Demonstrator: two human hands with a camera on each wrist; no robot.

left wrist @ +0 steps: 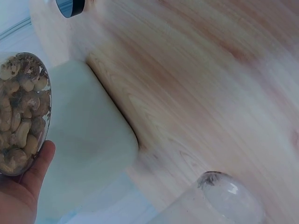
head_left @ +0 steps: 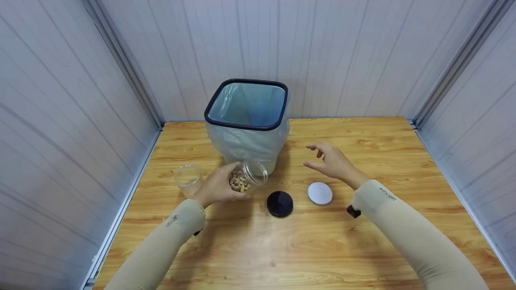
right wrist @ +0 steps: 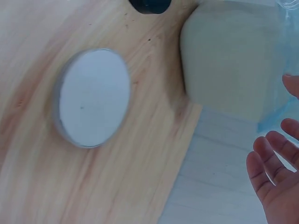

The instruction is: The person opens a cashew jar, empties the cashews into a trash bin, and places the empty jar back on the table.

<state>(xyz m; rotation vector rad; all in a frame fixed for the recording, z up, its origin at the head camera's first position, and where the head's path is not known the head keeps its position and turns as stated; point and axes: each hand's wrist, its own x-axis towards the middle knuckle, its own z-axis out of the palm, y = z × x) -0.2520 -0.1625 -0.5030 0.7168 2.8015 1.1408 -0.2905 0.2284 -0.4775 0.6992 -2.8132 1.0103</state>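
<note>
My left hand (head_left: 217,187) grips a clear plastic jar (head_left: 256,174), raised and tilted with its lidless mouth to the right, in front of the bin. Cashew-like nuts (head_left: 239,181) lie inside it; the left wrist view shows the nuts (left wrist: 21,112) packed against the jar's base. To the right, my right hand (head_left: 332,163) hovers over the table with fingers loosely bent and nothing in them. Closest below that hand is a round white lid (head_left: 320,193), flat on the wood. A round black lid (head_left: 280,204) lies left of it, near the jar.
A bin (head_left: 250,145) with a black rim and a clear liner bag stands at the back of the wooden table (head_left: 274,253). Another clear jar (head_left: 188,175) stands behind my left wrist. Pale panel walls (head_left: 342,60) enclose the back and sides.
</note>
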